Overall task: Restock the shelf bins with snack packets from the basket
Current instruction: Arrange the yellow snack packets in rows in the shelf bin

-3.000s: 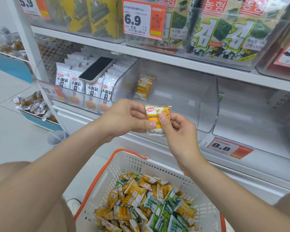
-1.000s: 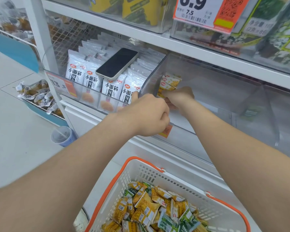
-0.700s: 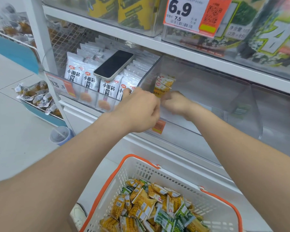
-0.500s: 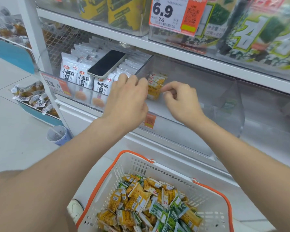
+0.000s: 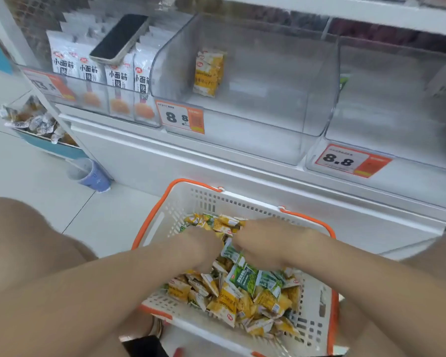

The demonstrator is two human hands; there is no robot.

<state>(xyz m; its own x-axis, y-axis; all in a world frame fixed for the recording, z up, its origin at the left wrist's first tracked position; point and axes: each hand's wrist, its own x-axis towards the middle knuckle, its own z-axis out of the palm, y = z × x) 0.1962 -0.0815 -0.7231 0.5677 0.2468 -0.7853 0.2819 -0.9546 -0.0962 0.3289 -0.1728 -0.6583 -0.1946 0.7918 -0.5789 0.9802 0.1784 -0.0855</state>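
A white basket with orange rims [image 5: 176, 212] stands on the floor below the shelf, full of small yellow packets [image 5: 227, 302] and green packets [image 5: 245, 278]. Both my hands are down in it, blurred by motion. My left hand [image 5: 200, 249] and my right hand [image 5: 271, 243] lie side by side on the pile, fingertips buried among the packets, a green packet [image 5: 229, 251] between them. What the fingers hold is hidden. In the clear middle shelf bin [image 5: 319, 94], a few yellow packets [image 5: 208, 72] stand upright at the back left.
The left bin holds rows of white packets [image 5: 88, 70] with a phone [image 5: 119, 38] lying on top. Another clear bin [image 5: 397, 104] sits to the right. Price tags [image 5: 182, 118] mark the bin fronts. A blue cup [image 5: 90, 173] stands on the floor by the shelf foot.
Both hands left the yellow packet standing in the middle bin, pulled back from the shelf and dropped into the basket. The view tilted downward.
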